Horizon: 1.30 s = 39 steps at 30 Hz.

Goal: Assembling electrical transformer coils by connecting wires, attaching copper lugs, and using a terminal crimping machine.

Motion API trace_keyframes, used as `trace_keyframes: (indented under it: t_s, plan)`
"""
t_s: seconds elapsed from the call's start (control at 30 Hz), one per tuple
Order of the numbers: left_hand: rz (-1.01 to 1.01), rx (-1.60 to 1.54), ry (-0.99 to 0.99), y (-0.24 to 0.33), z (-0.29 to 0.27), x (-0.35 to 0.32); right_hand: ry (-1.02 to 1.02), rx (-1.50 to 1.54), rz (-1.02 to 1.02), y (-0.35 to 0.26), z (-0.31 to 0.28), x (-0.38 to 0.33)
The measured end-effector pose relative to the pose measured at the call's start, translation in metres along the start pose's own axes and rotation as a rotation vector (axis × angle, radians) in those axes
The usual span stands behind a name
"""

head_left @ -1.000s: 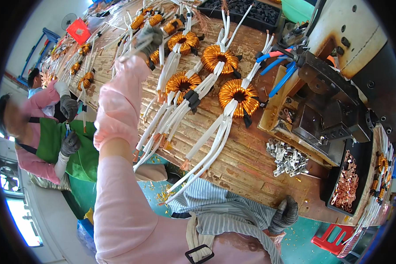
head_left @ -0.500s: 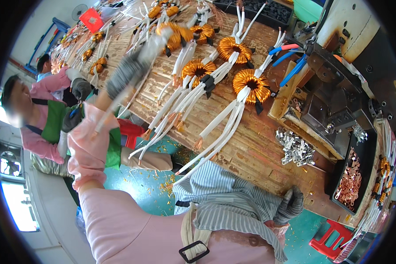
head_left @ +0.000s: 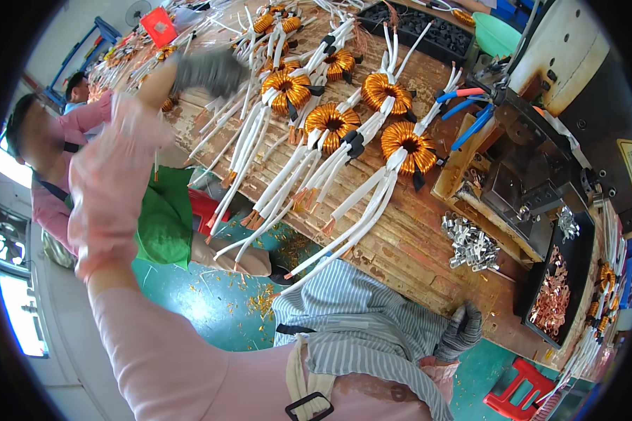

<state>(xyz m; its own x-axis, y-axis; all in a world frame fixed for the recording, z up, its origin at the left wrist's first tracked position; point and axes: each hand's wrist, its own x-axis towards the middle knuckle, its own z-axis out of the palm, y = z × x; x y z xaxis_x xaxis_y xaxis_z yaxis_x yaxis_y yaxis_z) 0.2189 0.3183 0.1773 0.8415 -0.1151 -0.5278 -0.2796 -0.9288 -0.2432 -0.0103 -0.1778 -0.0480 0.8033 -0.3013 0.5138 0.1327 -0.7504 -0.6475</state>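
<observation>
Lowered from mid-air, one copper-wound coil point(head_left: 299, 88) now lies among neighbouring coils point(head_left: 319, 121), its placing apparently done but lead ends point(head_left: 229, 179) bare, the left hand point(head_left: 214, 72) blurred apart from it, finger state indeterminable, the right hand point(head_left: 461, 328) loosely curled, unclosed, at the table point(head_left: 428, 293) edge.

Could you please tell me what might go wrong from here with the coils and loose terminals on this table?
The front-right copper coil has white leads overhanging the table near the striped apron; they might snag and drag it.

The gloved left hand is close to crowded leads and could catch one.

The loose silver terminals lie piled near the gloved right hand; a careless sweep might scatter them.
</observation>
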Motion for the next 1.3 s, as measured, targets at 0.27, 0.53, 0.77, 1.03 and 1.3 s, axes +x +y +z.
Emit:
trace_keyframes:
  t_s: [0.27,0.53,0.77,1.03,1.3]
  plan:
    - [-0.645,-0.011,0.452,-0.110,-0.022,0.188,-0.018,0.021,-0.018,0.003,0.002,0.003]
    - [-0.760,-0.195,0.365,-0.123,0.025,0.254,-0.016,-0.120,-0.013,-0.002,0.005,0.002]
    - [-0.766,-0.476,0.537,-0.180,0.018,0.245,-0.010,-0.075,-0.018,0.001,0.012,0.008]
    - [-0.375,-0.930,1.002,-0.133,-0.077,0.150,-0.005,-0.124,-0.061,0.001,0.012,0.009]
    - [-0.050,-0.385,0.867,0.080,-0.003,0.054,-0.061,0.045,-0.129,0.000,0.009,0.013]
